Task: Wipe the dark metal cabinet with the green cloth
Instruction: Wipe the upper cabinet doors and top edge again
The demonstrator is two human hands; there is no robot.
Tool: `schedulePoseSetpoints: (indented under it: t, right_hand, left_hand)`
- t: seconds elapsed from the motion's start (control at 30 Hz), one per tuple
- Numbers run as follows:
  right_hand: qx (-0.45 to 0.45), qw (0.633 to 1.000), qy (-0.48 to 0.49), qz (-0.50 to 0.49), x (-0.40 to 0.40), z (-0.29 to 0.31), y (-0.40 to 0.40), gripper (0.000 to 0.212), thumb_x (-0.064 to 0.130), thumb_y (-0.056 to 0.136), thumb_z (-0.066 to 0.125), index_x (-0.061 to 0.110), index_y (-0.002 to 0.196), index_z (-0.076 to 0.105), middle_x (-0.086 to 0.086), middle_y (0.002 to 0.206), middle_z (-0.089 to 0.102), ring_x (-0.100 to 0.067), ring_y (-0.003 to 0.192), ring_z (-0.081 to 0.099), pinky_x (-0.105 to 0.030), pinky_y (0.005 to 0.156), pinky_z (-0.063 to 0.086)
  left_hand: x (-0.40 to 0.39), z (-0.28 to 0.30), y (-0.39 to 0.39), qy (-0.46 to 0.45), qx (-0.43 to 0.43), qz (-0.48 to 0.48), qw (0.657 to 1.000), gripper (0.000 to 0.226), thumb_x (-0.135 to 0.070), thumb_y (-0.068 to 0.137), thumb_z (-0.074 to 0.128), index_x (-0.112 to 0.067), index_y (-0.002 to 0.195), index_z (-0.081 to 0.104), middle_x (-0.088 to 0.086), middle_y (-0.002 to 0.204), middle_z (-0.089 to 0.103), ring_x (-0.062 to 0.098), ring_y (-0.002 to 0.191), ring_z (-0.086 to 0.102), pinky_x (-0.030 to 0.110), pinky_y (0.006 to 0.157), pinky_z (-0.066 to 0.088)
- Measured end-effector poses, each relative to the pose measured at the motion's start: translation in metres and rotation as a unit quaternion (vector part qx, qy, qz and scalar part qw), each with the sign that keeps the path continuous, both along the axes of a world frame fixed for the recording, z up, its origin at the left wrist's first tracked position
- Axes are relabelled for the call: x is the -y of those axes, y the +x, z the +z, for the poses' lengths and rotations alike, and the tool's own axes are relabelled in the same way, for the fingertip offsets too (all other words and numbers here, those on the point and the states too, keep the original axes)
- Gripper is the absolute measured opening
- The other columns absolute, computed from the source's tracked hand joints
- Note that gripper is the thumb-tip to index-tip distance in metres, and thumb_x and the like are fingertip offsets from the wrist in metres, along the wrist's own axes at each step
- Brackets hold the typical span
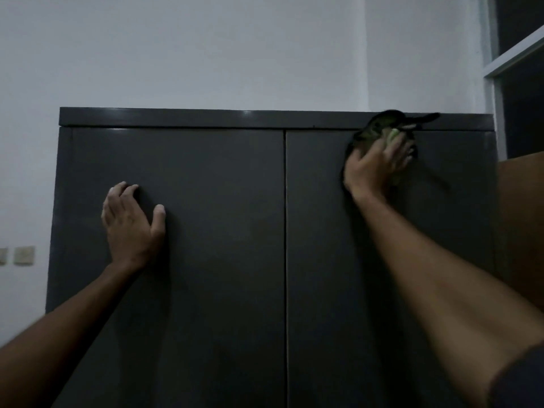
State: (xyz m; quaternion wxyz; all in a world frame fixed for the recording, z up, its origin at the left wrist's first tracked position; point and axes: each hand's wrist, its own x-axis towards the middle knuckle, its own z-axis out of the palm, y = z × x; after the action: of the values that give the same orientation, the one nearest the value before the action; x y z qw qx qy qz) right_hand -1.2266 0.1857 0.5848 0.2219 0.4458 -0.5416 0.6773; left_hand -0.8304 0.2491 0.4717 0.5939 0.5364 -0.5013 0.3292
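Green cloth [371,131] under R hand [375,169] fingers, top-right cabinet [223,201] door; L hand [129,222] flat.

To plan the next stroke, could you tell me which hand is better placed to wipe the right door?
Right: the right hand already presses the green cloth on that door; the left hand rests bare on the left door.

Left arm: bare forearm, extended forward and upward. Left hand [132,222]: palm forward, fingers spread and lightly bent at the tips, thumb out to the side. Right arm: bare forearm, short dark sleeve at the upper arm, reaching higher than the left. Right hand [374,169]: back toward the viewer, fingers extended and blurred.
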Motion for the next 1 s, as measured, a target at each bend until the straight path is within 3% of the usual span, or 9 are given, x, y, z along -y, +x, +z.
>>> schedulePoseSetpoints:
  t: [0.07, 0.17, 0.27, 0.5, 0.67, 0.73, 0.87, 0.9, 1.0]
  right_hand:
    - [-0.145, 0.989, -0.030, -0.007, -0.006, 0.001, 0.045, 0.067, 0.040, 0.088, 0.045, 0.013, 0.149, 0.040, -0.019, 0.158, 0.030, -0.038, 0.146, 0.024, -0.049, 0.122, 0.013]
    - [-0.363, 0.928, -0.081, 0.022, -0.003, -0.003, 0.076, 0.060, 0.038, 0.087, 0.053, 0.017, 0.144, 0.050, -0.016, 0.158, 0.033, -0.036, 0.148, 0.025, -0.049, 0.121, 0.020]
    - [-0.446, 0.890, -0.097, 0.008, 0.007, 0.008, 0.038, 0.053, 0.032, 0.092, 0.051, 0.014, 0.142, 0.052, -0.015, 0.157, 0.036, -0.034, 0.148, 0.027, -0.049, 0.121, 0.022]
    - [-0.162, 0.984, -0.066, -0.023, 0.026, 0.017, -0.141, 0.055, 0.022, 0.094, 0.044, 0.012, 0.149, 0.042, -0.017, 0.158, 0.031, -0.034, 0.148, 0.025, -0.046, 0.122, 0.018]
    - [0.093, 0.995, -0.023, -0.036, 0.024, 0.044, -0.179, 0.056, 0.032, 0.095, 0.040, 0.007, 0.145, 0.044, -0.017, 0.155, 0.033, -0.035, 0.144, 0.027, -0.049, 0.121, 0.015]
    - [0.035, 0.998, -0.045, -0.036, 0.021, 0.052, -0.154, 0.057, 0.033, 0.092, 0.041, 0.009, 0.143, 0.047, -0.015, 0.154, 0.037, -0.033, 0.143, 0.029, -0.047, 0.121, 0.018]
    - [-0.258, 0.962, -0.084, -0.010, 0.028, 0.046, -0.147, 0.055, 0.030, 0.091, 0.045, 0.012, 0.143, 0.048, -0.015, 0.149, 0.044, -0.033, 0.141, 0.036, -0.046, 0.119, 0.026]
    - [-0.240, 0.967, -0.085, -0.023, 0.030, 0.048, -0.162, 0.055, 0.029, 0.092, 0.044, 0.010, 0.143, 0.047, -0.016, 0.148, 0.044, -0.035, 0.139, 0.037, -0.045, 0.118, 0.027]
    - [-0.017, 0.998, -0.046, -0.042, 0.037, 0.044, -0.214, 0.050, 0.031, 0.097, 0.040, 0.003, 0.137, 0.046, -0.022, 0.145, 0.042, -0.039, 0.131, 0.040, -0.047, 0.111, 0.036]
  left_hand:
    - [0.004, 0.003, -0.015, -0.002, 0.053, -0.007, 0.999, 0.070, -0.049, 0.089, 0.041, -0.001, 0.139, 0.040, 0.020, 0.150, 0.032, 0.035, 0.143, 0.027, 0.052, 0.120, 0.019]
    - [0.012, 0.006, -0.051, 0.000, 0.146, -0.038, 0.989, 0.070, -0.048, 0.091, 0.043, -0.005, 0.145, 0.041, 0.017, 0.155, 0.033, 0.033, 0.147, 0.026, 0.049, 0.119, 0.021]
    - [0.024, 0.008, -0.093, -0.002, 0.229, -0.063, 0.971, 0.068, -0.047, 0.093, 0.043, -0.008, 0.148, 0.040, 0.012, 0.158, 0.032, 0.028, 0.150, 0.024, 0.043, 0.120, 0.021]
    - [0.046, 0.010, -0.128, -0.001, 0.263, -0.041, 0.964, 0.073, -0.054, 0.093, 0.040, -0.011, 0.152, 0.036, 0.009, 0.161, 0.027, 0.025, 0.152, 0.017, 0.037, 0.125, 0.007]
    - [0.048, 0.008, -0.130, -0.010, 0.263, -0.027, 0.964, 0.074, -0.054, 0.092, 0.039, -0.009, 0.151, 0.036, 0.011, 0.160, 0.029, 0.027, 0.152, 0.020, 0.038, 0.126, 0.007]
    - [0.048, 0.008, -0.130, -0.010, 0.267, -0.024, 0.963, 0.075, -0.054, 0.092, 0.038, -0.009, 0.151, 0.036, 0.012, 0.160, 0.029, 0.028, 0.151, 0.020, 0.038, 0.125, 0.008]
    - [0.050, 0.008, -0.130, -0.016, 0.265, -0.016, 0.964, 0.075, -0.055, 0.091, 0.038, -0.009, 0.151, 0.035, 0.012, 0.160, 0.028, 0.021, 0.152, 0.014, 0.034, 0.126, 0.004]
    - [0.051, 0.008, -0.130, -0.017, 0.265, -0.015, 0.964, 0.075, -0.054, 0.092, 0.038, -0.010, 0.151, 0.035, 0.012, 0.160, 0.028, 0.019, 0.152, 0.012, 0.032, 0.125, 0.003]
    - [0.050, 0.007, -0.132, -0.020, 0.262, -0.010, 0.965, 0.075, -0.054, 0.092, 0.038, -0.010, 0.151, 0.035, 0.012, 0.160, 0.028, 0.017, 0.152, 0.010, 0.031, 0.125, 0.002]
